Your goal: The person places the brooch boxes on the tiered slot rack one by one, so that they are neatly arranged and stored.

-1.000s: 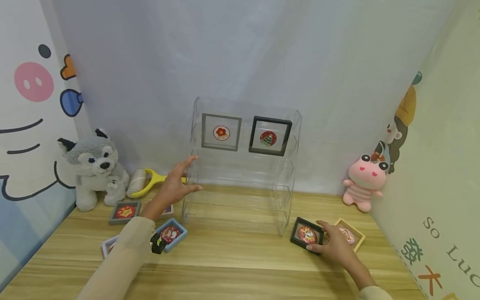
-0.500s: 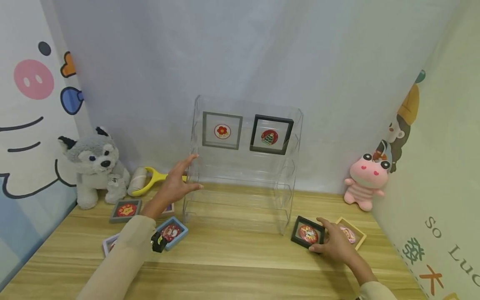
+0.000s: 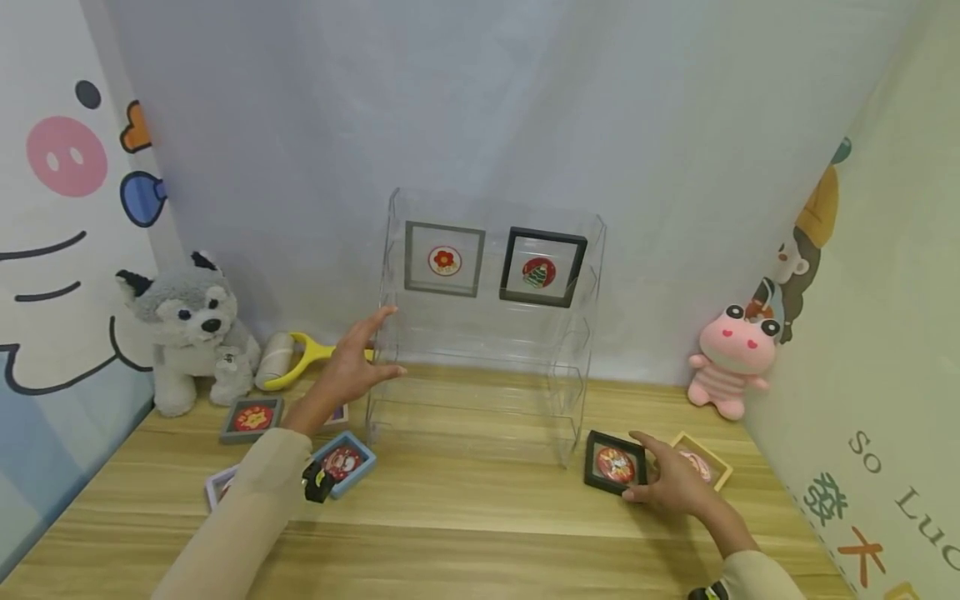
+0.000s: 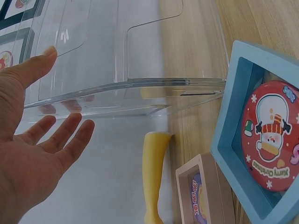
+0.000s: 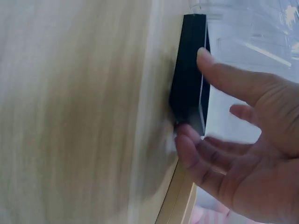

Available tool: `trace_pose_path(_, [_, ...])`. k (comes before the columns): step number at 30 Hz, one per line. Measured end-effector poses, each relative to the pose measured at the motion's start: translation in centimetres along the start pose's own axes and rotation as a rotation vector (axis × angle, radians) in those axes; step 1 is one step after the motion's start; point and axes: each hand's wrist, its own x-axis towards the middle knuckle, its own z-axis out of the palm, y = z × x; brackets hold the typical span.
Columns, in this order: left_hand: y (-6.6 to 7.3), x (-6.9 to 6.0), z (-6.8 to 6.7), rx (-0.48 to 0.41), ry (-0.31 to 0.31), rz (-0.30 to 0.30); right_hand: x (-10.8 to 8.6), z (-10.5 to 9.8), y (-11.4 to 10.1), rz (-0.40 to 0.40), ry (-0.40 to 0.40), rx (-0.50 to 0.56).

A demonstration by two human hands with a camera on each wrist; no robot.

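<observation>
A clear acrylic display rack (image 3: pixel 480 392) stands mid-table, with a grey frame (image 3: pixel 444 259) bearing a red flower badge and a black frame (image 3: pixel 543 267) with a Christmas tree badge on its top tier. My left hand (image 3: pixel 351 367) is at the rack's left side, thumb and fingers spread; contact with the panel is hard to tell. At the right, my right hand (image 3: pixel 671 479) pinches a black frame with a red badge (image 3: pixel 615 463) by its edges, thumb along one side in the right wrist view (image 5: pixel 189 70). The frame lies on or just above the table.
A yellow frame (image 3: pixel 712 463) lies partly behind the right hand. Blue (image 3: pixel 343 463), grey (image 3: pixel 252 419), lilac (image 3: pixel 217 486) and pinkish (image 4: pixel 216 186) frames lie at left. A husky plush (image 3: pixel 197 333), a yellow-handled roller (image 3: pixel 303 362) and a pink plush (image 3: pixel 731 362) stand toward the back.
The black frame in my right hand has turned slightly and shifted a little to the right. The left hand has kept its place by the rack.
</observation>
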Motion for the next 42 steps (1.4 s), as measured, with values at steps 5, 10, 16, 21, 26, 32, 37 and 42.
trace_pose_path(5, [0.2,0.2,-0.1,0.006,0.005,0.004,0.3,0.5,-1.1,0.065,0.060,-0.100])
trace_pose_path(10, [0.4,0.2,-0.2,0.005,-0.002,-0.005,0.5,1.6,-1.9,0.159,0.092,-0.116])
trace_pose_path(16, [0.2,0.2,-0.3,0.004,0.006,0.005,1.4,2.7,-2.3,0.256,0.086,-0.192])
trace_pose_path(21, [0.2,0.1,-0.3,-0.004,0.005,0.000,1.6,3.1,-2.9,0.298,0.082,-0.263])
trace_pose_path(26, [0.3,0.1,-0.2,-0.001,0.004,-0.006,1.6,3.0,-3.0,0.272,0.099,-0.249])
trace_pose_path(32, [0.3,0.1,-0.2,-0.002,-0.002,-0.011,1.4,2.6,-2.9,0.252,0.088,-0.166])
trace_pose_path(37, [0.2,0.1,-0.1,-0.009,-0.004,-0.014,1.3,2.2,-2.7,0.219,0.050,-0.129])
trace_pose_path(42, [0.2,0.0,0.0,-0.006,-0.004,-0.020,1.3,2.1,-2.4,0.189,0.046,-0.077])
